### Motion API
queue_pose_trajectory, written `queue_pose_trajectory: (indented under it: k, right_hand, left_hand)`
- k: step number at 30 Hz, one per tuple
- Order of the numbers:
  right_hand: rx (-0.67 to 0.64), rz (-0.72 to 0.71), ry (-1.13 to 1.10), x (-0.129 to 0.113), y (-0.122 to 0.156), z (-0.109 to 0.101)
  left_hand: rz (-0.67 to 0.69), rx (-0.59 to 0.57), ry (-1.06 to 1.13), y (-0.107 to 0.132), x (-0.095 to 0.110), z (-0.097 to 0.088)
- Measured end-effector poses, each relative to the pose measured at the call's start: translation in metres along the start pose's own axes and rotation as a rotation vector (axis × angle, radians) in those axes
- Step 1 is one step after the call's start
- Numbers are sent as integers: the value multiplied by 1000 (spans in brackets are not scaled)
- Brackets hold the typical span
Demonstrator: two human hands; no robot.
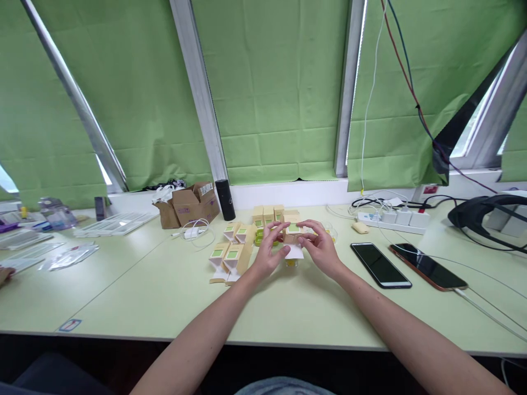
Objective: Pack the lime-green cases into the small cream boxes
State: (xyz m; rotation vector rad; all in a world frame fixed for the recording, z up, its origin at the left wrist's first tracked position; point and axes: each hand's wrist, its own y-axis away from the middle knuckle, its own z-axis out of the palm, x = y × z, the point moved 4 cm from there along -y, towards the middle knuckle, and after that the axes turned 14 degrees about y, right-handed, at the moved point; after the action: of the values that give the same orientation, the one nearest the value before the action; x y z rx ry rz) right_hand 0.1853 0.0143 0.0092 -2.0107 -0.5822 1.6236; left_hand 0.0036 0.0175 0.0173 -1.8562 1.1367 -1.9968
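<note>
Over the table, my left hand (267, 253) and my right hand (322, 251) grip a small yellow carton (293, 228) from both sides, fingers curled at its edges. The carton has a green label, and a white flap (293, 252) hangs out toward me. Just below the flap a small clear container (291, 263) with something yellow shows in part. Left of my left hand lie several like cartons (233, 255) with open ends facing me. More cartons (268, 214) stand behind my hands. Bright green pieces (259, 237), partly hidden, sit beside my left fingers.
Two phones, a black one (381, 265) and a cabled one (428, 266), lie on the right. Behind them are a power strip (397, 219) with cables and a black headset (486, 216). A cardboard box (195, 204) and black cylinder (224, 199) stand back left. Another person's hand (5, 274) shows far left.
</note>
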Motion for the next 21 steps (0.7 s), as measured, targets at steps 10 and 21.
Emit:
queue_pose_trajectory:
  k: [10,21]
  right_hand:
    - [48,5,19,2,-2,-3]
    - [30,12,47,-3,1,1]
  left_hand:
    - [-17,-112,-85,0,-3,5]
    - [29,-13,-24,0,-2,4]
